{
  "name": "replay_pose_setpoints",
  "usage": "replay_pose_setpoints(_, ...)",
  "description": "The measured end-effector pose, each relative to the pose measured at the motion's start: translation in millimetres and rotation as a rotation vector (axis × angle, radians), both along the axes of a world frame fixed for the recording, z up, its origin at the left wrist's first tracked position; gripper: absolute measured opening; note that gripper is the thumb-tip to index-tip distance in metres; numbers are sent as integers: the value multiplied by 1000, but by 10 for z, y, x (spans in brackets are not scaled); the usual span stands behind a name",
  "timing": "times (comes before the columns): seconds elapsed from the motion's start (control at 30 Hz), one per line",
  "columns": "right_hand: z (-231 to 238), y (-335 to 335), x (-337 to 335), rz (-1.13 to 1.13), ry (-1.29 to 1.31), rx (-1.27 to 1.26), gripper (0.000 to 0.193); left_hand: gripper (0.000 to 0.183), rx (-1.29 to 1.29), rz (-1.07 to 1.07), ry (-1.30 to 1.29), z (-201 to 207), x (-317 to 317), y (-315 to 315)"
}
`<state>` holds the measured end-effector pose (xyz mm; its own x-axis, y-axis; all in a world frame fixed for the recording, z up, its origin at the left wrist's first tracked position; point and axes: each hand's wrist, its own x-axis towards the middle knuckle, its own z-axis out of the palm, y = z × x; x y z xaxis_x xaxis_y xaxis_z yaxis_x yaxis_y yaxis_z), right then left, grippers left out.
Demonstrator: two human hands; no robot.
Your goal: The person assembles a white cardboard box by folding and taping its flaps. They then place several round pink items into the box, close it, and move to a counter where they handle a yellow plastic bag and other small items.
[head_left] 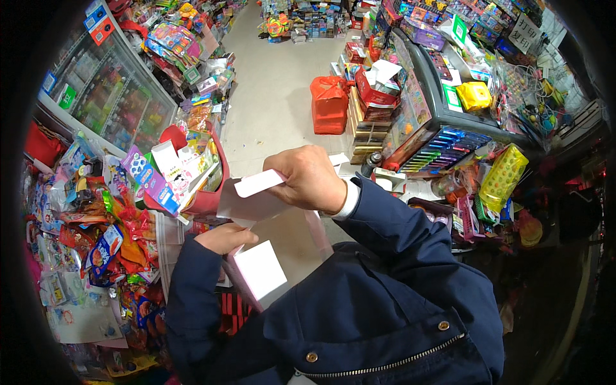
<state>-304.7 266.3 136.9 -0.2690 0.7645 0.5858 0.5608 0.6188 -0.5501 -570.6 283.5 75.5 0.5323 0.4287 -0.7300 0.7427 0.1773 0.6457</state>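
Note:
An opened cardboard box (pixel 298 244), pinkish outside and pale inside, is held in front of my body. Its interior shows no contents. My right hand (pixel 311 179) is closed on a raised flap (pixel 258 185) at the box's far side, with the fingertips partly hidden behind it. At the near left, my left hand (pixel 226 239) grips the box's side wall, thumb over the edge. Just below that thumb, a bright white end flap (pixel 260 273) stands out. My jacket hides the box's lower right part.
A red bin (pixel 221 176) stuffed with cartons stands beyond my left hand. Packaged snacks (pixel 112 244) pile up at left, near a glass-door cooler (pixel 122 83). A red plastic bag (pixel 330 106) sits on the floor (pixel 263 77) ahead. At right is a display case (pixel 443 122).

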Motion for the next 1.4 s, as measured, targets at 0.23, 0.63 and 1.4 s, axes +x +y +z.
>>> replay_pose_setpoints(0.23,-302,85,-27,-219,292,-158,8,70,1,-32,-346,-51,99,-83)
replay_pose_setpoints(0.63,-180,169,141,-82,-23,-331,24,75,-14,-54,-138,-44,66,-70)
replay_pose_setpoints(1.4,-1007,798,2284,-992,174,-150,38,77,-87,74,-155,-466,-424,-103)
